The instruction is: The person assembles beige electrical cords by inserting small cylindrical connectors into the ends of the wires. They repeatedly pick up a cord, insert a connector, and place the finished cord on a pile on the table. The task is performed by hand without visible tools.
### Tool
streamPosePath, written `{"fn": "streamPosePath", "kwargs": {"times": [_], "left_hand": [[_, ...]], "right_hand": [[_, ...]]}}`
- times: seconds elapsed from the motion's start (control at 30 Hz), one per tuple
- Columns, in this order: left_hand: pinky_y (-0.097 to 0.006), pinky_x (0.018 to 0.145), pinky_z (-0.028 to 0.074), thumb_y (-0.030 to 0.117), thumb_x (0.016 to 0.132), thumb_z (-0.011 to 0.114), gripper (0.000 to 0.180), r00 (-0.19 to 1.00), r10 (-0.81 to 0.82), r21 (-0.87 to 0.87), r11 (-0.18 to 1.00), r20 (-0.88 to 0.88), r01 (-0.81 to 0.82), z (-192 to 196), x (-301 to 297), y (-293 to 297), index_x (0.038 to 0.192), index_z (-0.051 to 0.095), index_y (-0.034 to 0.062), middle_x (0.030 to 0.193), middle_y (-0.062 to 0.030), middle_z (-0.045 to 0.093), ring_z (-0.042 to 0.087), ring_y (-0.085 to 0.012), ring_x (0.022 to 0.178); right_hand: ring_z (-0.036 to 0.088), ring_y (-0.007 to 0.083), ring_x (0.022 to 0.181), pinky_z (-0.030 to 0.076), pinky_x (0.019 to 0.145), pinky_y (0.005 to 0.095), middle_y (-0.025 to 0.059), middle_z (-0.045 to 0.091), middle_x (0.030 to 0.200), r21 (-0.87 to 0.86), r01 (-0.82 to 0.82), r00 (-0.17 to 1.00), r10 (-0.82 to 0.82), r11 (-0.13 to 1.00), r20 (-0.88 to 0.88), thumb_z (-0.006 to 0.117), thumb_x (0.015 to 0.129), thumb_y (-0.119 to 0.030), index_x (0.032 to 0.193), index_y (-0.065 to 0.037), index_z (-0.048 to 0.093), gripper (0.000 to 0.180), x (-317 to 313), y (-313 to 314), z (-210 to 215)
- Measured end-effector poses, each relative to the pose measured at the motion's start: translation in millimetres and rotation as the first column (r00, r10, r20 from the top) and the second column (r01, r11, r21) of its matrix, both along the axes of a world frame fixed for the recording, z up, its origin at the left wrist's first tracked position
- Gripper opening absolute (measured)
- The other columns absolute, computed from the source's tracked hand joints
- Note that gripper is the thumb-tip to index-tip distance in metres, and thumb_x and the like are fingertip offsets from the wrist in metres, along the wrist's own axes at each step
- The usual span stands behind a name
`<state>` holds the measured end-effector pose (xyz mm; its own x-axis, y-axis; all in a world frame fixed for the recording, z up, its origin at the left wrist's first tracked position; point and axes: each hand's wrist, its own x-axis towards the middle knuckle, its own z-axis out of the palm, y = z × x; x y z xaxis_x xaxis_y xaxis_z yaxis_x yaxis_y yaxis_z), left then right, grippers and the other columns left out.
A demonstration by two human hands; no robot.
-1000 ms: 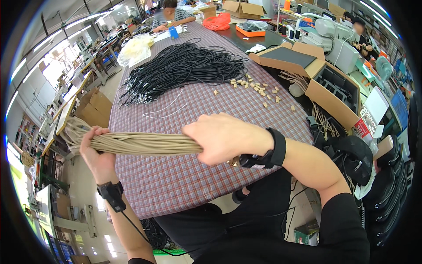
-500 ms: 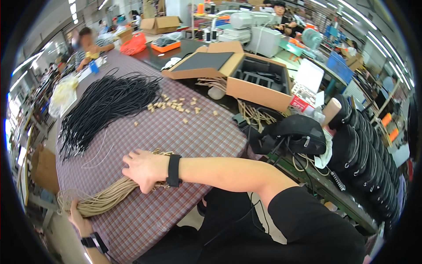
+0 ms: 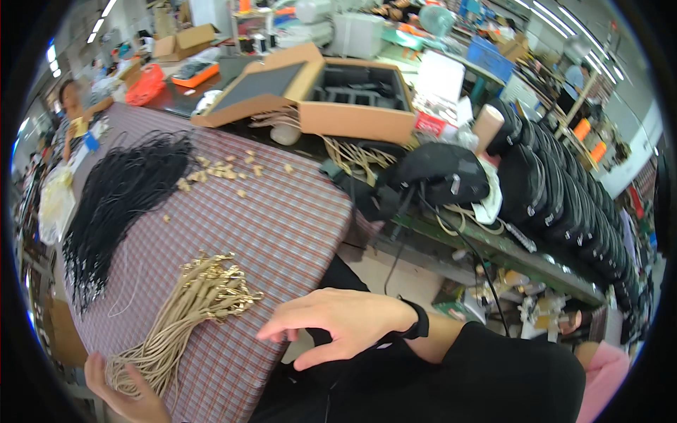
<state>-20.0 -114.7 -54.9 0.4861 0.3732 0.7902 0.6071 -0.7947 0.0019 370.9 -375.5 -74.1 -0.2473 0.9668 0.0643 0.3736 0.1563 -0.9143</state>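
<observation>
The bundle of tan cords (image 3: pixel 185 316) lay on the checked tablecloth (image 3: pixel 282 225) near the table's front edge, its brass-coloured metal tips fanned toward the middle of the table and its looped tail trailing to the near left corner. There the left hand (image 3: pixel 125 395) had its fingers curled around the looped end, gripping it. The right hand (image 3: pixel 338 326) hovered just off the table's front edge, near the metal tips but not touching them, its fingers spread and slack, holding nothing. Judged from how things lay, the tan cords were already gathered into one bundle with tips roughly aligned, while the large heap of black cords (image 3: pixel 116 204) along the left side looked untouched and the scattered small tan pieces (image 3: pixel 218 170) farther back were loose, so much of the sorting seemed yet to be done. The cloth between the bundle and the small pieces was bare and gave room to slide or spread the bundle forward. The right edge of the table dropped into a gap before a cluttered bench with an open cardboard box (image 3: pixel 331 92), a black bag (image 3: pixel 441 173) and rows of black cases (image 3: pixel 564 204), so there was little room on that side.
</observation>
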Motion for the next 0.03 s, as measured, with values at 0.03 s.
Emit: {"fn": "streamPosePath", "kwargs": {"times": [0.03], "left_hand": [[-0.051,0.125,0.037,0.015,0.099,0.078,0.054,0.999,-0.039,-0.023,0.999,-0.025,0.039,-2.6,6.2,4.0,0.147,0.059,-0.0029,0.15,-0.0163,0.063,0.056,-0.0428,0.14]], "right_hand": [[0.064,0.0329,0.133,0.051,0.113,0.0472,0.0191,0.06,0.151,-0.137,0.019,1.0,-0.015,0.99,0.025,0.081,0.099,-0.03,0.164,-0.008,0.047,0.077,0.3,-15.4,-12.3]]}}
